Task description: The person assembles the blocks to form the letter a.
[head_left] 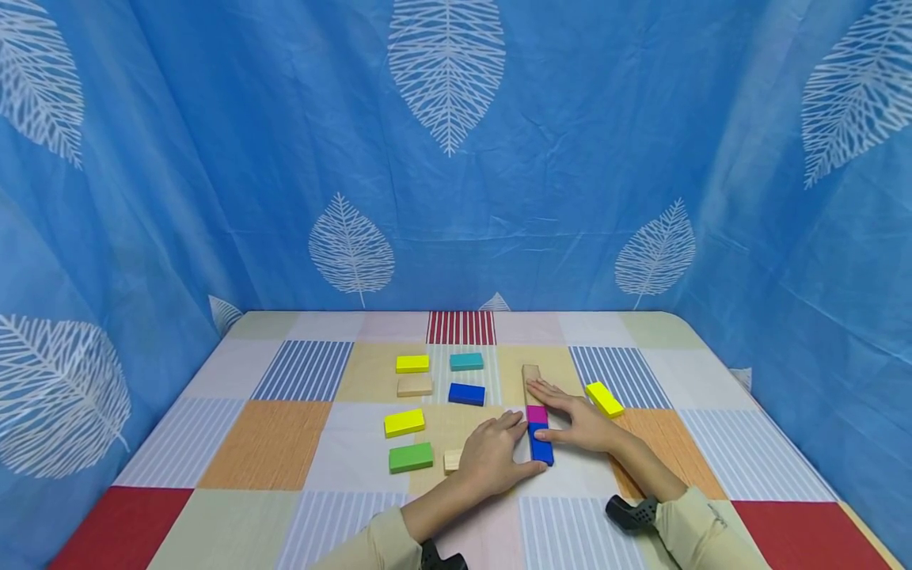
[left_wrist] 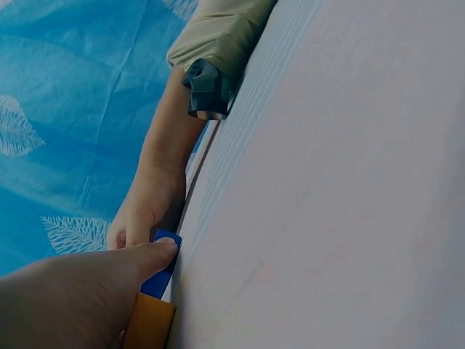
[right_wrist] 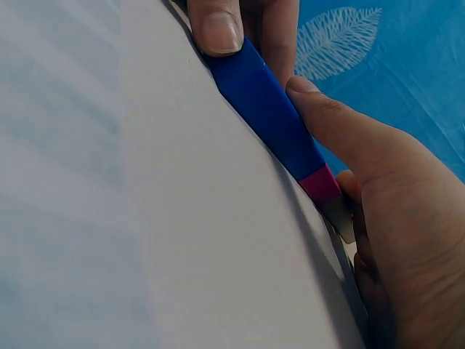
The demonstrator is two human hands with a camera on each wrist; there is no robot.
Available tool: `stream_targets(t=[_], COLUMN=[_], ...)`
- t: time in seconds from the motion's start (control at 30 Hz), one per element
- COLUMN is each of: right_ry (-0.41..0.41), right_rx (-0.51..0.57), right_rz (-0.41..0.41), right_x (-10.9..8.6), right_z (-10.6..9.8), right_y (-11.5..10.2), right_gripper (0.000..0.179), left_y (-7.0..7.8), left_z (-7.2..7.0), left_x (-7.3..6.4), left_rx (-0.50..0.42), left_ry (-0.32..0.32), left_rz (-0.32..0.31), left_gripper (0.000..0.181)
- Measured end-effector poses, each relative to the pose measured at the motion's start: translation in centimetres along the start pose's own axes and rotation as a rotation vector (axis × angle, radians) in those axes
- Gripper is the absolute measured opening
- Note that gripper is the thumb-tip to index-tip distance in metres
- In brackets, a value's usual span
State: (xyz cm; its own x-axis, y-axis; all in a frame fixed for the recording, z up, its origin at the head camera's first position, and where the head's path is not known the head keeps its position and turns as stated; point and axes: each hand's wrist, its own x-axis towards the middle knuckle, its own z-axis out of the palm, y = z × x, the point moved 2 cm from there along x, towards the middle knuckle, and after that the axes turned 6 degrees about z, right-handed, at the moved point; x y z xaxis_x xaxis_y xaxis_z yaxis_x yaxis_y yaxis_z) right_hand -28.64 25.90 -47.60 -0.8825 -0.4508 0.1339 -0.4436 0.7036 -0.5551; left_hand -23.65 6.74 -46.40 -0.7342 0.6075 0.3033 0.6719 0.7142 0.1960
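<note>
A blue block [head_left: 541, 452], a magenta block [head_left: 537, 414] and a plain wooden block [head_left: 530, 374] form a line end to end on the tablecloth, blue nearest me. My left hand [head_left: 495, 457] has its thumb against the blue block's near end and its fingertips along the line's left side. From the right, my right hand [head_left: 580, 421] touches the blue block with its thumb, while its other fingers reach over the wooden block and partly hide it. In the left wrist view an orange-looking block [left_wrist: 149, 321] shows beside the blue one.
Left of the hands lie yellow blocks, a green block [head_left: 410, 457], a wooden block [head_left: 415, 385], a teal block [head_left: 466, 362] and another blue block [head_left: 466, 394]. A pale block [head_left: 452, 461] is partly hidden by my left hand. A yellow block [head_left: 604, 400] lies right.
</note>
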Motion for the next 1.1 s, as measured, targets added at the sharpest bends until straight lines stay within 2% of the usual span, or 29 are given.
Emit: stream_targets(t=[0.43,0.73,1.1], right_ry=[0.015,0.025,0.003], right_rx=[-0.001,-0.003,0.013], right_rz=[-0.022,0.068,0.032], right_x=[-0.26,-0.47,-0.08], right_z=[0.24,0.11,-0.01], right_y=[0.04,-0.1,-0.17], right_gripper=[0.077,0.085,0.086], left_y=[0.09,0.05,-0.03], left_z=[0.02,0.13,-0.06], left_x=[-0.23,-0.24,-0.15], left_rx=[0.035,0.033,0.029], left_ry=[0.025,0.017,0.013], left_rz=[0.038,0.04,0.034], left_gripper=[0.067,0.068,0.066])
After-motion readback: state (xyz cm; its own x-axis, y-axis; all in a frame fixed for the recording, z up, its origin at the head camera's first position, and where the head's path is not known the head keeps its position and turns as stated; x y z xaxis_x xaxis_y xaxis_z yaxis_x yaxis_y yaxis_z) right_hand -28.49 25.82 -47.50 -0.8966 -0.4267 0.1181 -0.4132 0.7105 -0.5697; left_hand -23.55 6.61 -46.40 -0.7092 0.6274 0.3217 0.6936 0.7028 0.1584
